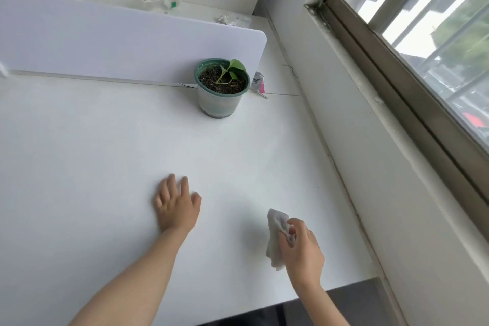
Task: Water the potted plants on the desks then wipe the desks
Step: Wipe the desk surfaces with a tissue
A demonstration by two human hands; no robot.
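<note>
A small green plant in a green-rimmed pot [221,88] stands at the back of the white desk [105,153], against the divider. My left hand [176,204] lies flat on the desk, fingers spread, holding nothing. To its right, my right hand [301,249] grips a crumpled white cloth [275,239] near the desk's front right part. The cloth hangs from my fingers at or just above the surface.
A pale divider panel [119,42] runs along the back of the desk, with plastic wrappers [158,1] on the far desk behind it. A small pink-and-grey wrapper [259,83] lies right of the pot. The wall and window frame [397,92] bound the right side.
</note>
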